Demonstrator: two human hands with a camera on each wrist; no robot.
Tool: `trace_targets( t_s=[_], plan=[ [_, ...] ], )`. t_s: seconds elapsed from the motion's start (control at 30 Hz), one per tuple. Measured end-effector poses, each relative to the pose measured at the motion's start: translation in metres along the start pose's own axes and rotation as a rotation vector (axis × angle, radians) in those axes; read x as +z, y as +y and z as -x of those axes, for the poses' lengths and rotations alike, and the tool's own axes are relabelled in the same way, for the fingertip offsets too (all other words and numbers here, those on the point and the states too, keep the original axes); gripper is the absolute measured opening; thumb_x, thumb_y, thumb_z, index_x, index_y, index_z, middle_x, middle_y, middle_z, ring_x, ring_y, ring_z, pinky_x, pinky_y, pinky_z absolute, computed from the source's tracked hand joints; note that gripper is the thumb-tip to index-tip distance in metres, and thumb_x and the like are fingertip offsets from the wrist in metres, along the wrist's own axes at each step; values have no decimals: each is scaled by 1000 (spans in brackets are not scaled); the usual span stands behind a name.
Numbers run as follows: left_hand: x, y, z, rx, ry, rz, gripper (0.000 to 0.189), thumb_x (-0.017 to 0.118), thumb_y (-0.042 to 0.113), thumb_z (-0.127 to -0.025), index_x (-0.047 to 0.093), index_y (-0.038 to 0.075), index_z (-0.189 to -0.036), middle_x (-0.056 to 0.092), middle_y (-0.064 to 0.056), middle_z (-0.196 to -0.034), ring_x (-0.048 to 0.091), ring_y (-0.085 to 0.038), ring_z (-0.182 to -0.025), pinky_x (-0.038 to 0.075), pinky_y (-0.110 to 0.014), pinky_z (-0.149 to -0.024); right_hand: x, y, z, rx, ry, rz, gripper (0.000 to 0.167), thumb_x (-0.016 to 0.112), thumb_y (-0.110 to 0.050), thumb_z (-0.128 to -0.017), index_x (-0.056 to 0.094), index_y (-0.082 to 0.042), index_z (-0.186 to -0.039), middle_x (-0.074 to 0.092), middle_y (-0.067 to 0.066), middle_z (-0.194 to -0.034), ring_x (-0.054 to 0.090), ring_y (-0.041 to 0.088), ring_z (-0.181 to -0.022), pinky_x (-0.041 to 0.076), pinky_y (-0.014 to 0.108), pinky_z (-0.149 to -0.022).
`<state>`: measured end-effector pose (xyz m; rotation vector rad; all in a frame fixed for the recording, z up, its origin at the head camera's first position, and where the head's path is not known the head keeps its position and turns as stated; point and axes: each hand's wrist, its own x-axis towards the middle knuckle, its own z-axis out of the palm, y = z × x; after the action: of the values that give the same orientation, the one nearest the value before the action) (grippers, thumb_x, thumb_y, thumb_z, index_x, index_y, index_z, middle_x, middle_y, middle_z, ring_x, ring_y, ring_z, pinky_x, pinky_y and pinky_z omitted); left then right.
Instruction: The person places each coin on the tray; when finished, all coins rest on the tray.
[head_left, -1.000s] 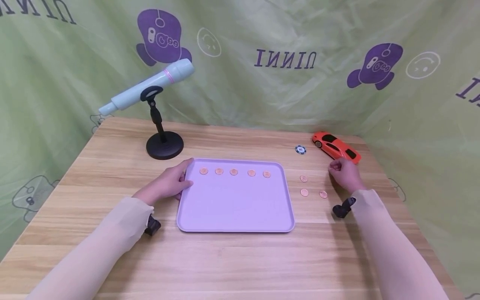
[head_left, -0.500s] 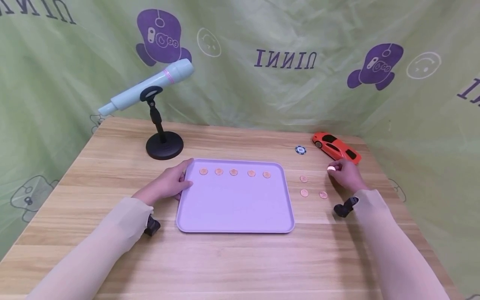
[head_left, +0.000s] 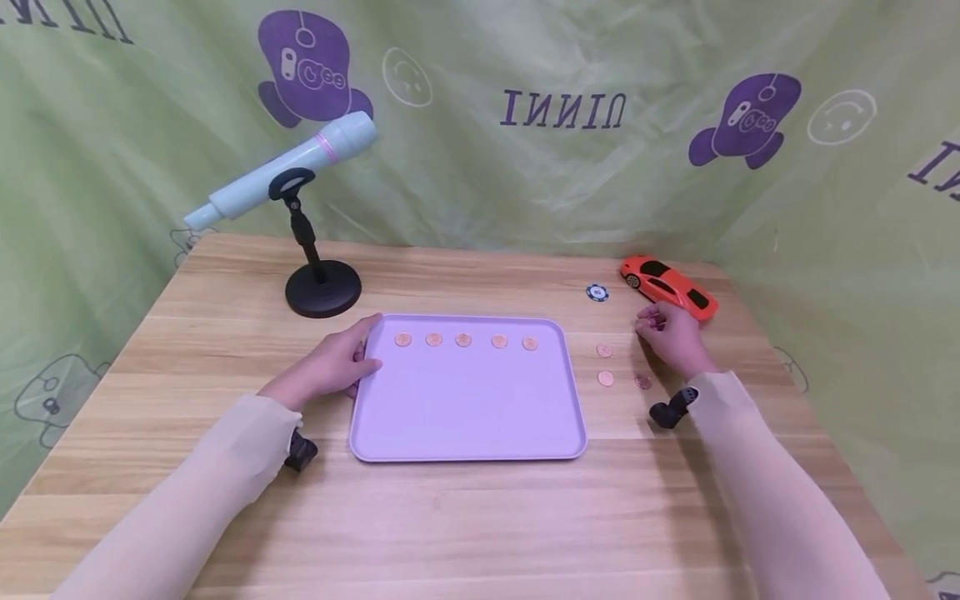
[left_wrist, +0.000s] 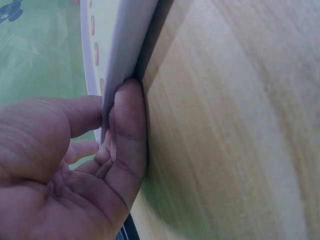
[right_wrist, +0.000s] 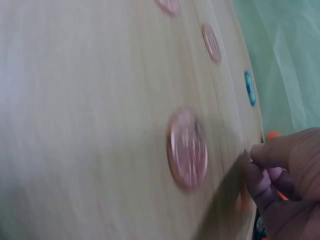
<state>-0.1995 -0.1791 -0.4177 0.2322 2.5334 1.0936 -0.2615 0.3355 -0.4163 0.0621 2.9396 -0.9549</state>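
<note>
My left hand (head_left: 336, 362) grips the left edge of a lilac tray (head_left: 468, 417). In the left wrist view the thumb lies over the rim and the fingers (left_wrist: 131, 112) are curled underneath. A row of several copper coins (head_left: 463, 340) lies along the tray's far side. Over the table right of the tray, my right hand (head_left: 675, 337) pinches a copper coin, mostly hidden by the fingertips in both the head and right wrist views. Three more coins lie nearby on the wood, one of them a copper coin (right_wrist: 187, 149) large in the right wrist view.
A blue-and-white poker chip (head_left: 597, 292) lies behind the loose coins. Just beyond my right hand sits an orange toy car (head_left: 670, 287). A light blue microphone (head_left: 285, 171) rests on a black stand (head_left: 322, 289) at the back left. Green printed cloth hangs behind the table.
The right hand has lifted slightly and shifted left with the coin, which showed brightly at its fingertips half a second ago. The left hand keeps its hold on the tray. The head view shifted slightly.
</note>
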Motion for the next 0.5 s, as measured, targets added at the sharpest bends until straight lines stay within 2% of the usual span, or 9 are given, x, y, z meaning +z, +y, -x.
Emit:
trace_targets(
  t_s=[0.1, 0.27, 0.5],
  plan=[
    [0, 1, 1, 0, -2, 7, 78, 59, 5, -104, 13, 1, -167, 48, -10, -84, 60, -17, -62, 63, -31, -56, 7, -14, 0, -39, 1, -7, 27, 61, -13, -105, 63, 2, -128, 63, 20, -115, 57, 30, -102, 48, 24, -81],
    [0, 3, 2, 11, 1, 5, 77, 59, 4, -104, 14, -1, -166, 49, -10, -83, 60, -16, -61, 63, -31, -55, 21, -39, -2, -171, 2, -16, 26, 61, -12, -105, 67, 2, -126, 69, 21, -114, 62, 27, -98, 49, 18, -77],
    [-1, 3, 4, 15, 0, -3, 78, 59, 5, -104, 13, -1, -166, 49, -11, -84, 59, -17, -62, 62, -29, -54, 44, -88, 1, -285, -65, -128, 22, 69, -9, -100, 68, 3, -118, 72, 22, -112, 67, 26, -97, 53, 11, -76]
  ],
)
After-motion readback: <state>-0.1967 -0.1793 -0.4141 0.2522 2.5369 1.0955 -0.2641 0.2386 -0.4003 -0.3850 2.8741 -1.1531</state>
